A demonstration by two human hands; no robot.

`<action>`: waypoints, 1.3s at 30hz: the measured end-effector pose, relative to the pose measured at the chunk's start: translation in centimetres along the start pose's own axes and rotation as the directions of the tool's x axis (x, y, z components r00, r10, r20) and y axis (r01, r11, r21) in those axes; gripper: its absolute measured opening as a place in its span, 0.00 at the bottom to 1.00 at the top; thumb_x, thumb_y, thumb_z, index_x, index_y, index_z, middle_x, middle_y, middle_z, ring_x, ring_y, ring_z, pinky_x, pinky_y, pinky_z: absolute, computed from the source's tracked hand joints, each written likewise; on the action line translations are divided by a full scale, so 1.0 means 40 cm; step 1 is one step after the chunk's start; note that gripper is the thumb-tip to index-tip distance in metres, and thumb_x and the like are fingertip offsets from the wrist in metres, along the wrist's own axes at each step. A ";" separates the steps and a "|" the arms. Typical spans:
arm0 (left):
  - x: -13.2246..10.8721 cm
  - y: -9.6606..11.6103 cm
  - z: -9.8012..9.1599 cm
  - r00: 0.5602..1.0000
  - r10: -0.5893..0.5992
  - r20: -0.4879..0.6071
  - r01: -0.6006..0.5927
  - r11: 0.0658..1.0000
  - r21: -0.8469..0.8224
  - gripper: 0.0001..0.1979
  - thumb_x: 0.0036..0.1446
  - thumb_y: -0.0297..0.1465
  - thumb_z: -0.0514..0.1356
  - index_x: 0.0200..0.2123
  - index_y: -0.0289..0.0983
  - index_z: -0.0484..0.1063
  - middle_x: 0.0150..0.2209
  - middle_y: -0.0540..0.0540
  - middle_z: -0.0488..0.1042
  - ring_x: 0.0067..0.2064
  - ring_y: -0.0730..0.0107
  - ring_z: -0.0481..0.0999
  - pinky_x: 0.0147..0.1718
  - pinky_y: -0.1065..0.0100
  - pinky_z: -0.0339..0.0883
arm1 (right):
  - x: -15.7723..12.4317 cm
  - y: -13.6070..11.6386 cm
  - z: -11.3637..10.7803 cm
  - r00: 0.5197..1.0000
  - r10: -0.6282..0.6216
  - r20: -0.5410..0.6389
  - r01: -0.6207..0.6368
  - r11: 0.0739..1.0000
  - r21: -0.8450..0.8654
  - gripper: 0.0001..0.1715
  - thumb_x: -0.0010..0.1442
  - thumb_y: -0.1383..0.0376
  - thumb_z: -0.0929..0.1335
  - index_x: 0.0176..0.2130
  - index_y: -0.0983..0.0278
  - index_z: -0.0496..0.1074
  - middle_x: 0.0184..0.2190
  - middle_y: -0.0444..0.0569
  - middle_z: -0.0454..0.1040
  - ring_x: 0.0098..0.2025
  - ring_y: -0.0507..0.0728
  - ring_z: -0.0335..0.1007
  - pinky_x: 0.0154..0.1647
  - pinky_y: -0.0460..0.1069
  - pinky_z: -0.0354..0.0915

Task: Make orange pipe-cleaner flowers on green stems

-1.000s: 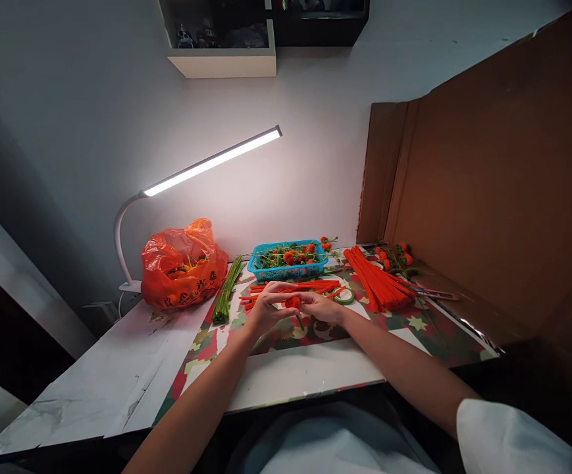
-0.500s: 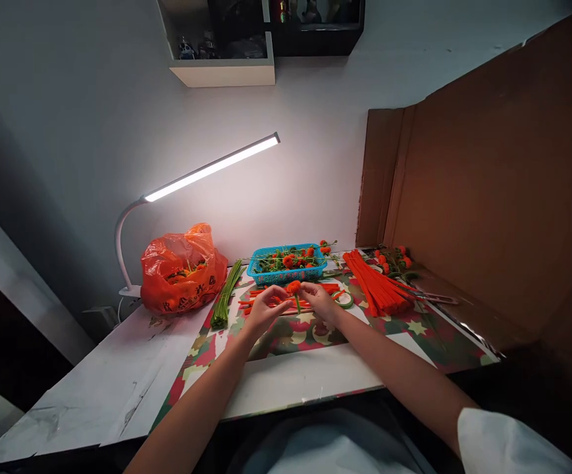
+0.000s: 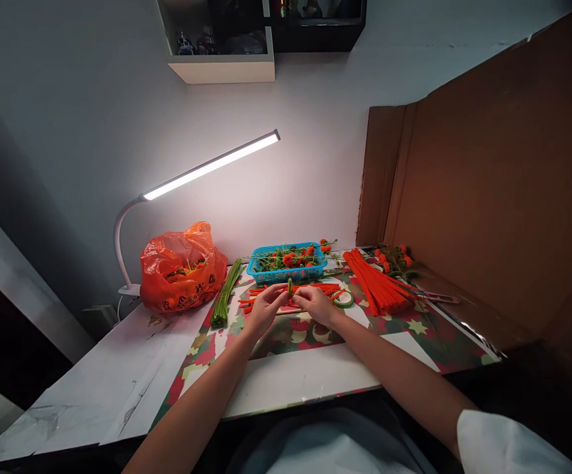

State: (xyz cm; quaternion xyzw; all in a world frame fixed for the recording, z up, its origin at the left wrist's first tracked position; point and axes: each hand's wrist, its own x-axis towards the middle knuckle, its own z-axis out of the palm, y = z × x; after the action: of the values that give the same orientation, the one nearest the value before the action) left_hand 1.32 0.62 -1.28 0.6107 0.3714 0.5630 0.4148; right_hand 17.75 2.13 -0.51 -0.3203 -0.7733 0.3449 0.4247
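Between my fingertips I hold a small orange pipe-cleaner flower (image 3: 290, 288), its green stem pointing up and its orange head mostly hidden low between the fingers. My left hand (image 3: 267, 307) pinches it from the left. From the right, my right hand (image 3: 315, 305) closes on it with thumb and fingers. Loose orange pipe cleaners (image 3: 322, 288) lie on the table just behind both hands. Close to my right hand is a roll of green tape (image 3: 343, 299). A bundle of green pipe cleaners (image 3: 225, 299) lies left of my left hand.
Behind the hands stands a blue basket (image 3: 286, 275) of orange flowers with green stems. An orange plastic bag (image 3: 182, 273) and a lit lamp (image 3: 211, 166) are at the left. Orange pipe cleaners fan out in a bundle (image 3: 377, 283) at right, near scissors (image 3: 438, 297) and a cardboard wall (image 3: 488, 197).
The flower has been turned over: its orange head faced up and its stem down before, and now the stem points up. Both hands have come closer together around it.
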 end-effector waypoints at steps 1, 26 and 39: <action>0.001 -0.001 -0.001 1.000 -0.005 -0.016 0.005 1.000 0.009 0.21 0.48 0.41 0.63 0.41 0.33 0.72 0.29 0.47 0.77 0.30 0.69 0.76 0.32 0.68 0.70 | -0.002 -0.005 -0.003 0.999 -0.026 -0.035 0.023 0.996 -0.086 0.13 0.55 0.61 0.64 0.22 0.65 0.65 0.20 0.42 0.62 0.28 0.52 0.57 0.31 0.47 0.54; -0.014 0.020 0.003 0.953 -0.290 0.085 0.291 0.957 -0.003 0.20 0.40 0.39 0.69 0.36 0.33 0.74 0.23 0.47 0.77 0.23 0.72 0.75 0.25 0.72 0.69 | -0.006 -0.017 -0.024 0.972 -0.235 -0.015 0.232 0.966 -0.111 0.05 0.49 0.73 0.67 0.25 0.64 0.71 0.26 0.44 0.68 0.34 0.53 0.63 0.36 0.48 0.59; -0.008 0.023 0.001 0.962 -0.273 -0.008 0.273 0.961 -0.039 0.18 0.38 0.40 0.69 0.30 0.33 0.72 0.24 0.46 0.77 0.27 0.66 0.78 0.28 0.67 0.72 | -0.006 -0.002 -0.024 0.991 -0.108 -0.078 0.085 0.965 -0.247 0.07 0.51 0.63 0.69 0.26 0.65 0.74 0.22 0.46 0.73 0.25 0.52 0.65 0.27 0.46 0.58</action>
State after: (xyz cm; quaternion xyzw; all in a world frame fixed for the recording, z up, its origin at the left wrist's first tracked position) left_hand 1.34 -0.03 -0.57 0.5420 0.4443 0.5115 0.4972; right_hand 18.68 2.14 -0.19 -0.3474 -0.8043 0.2114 0.4333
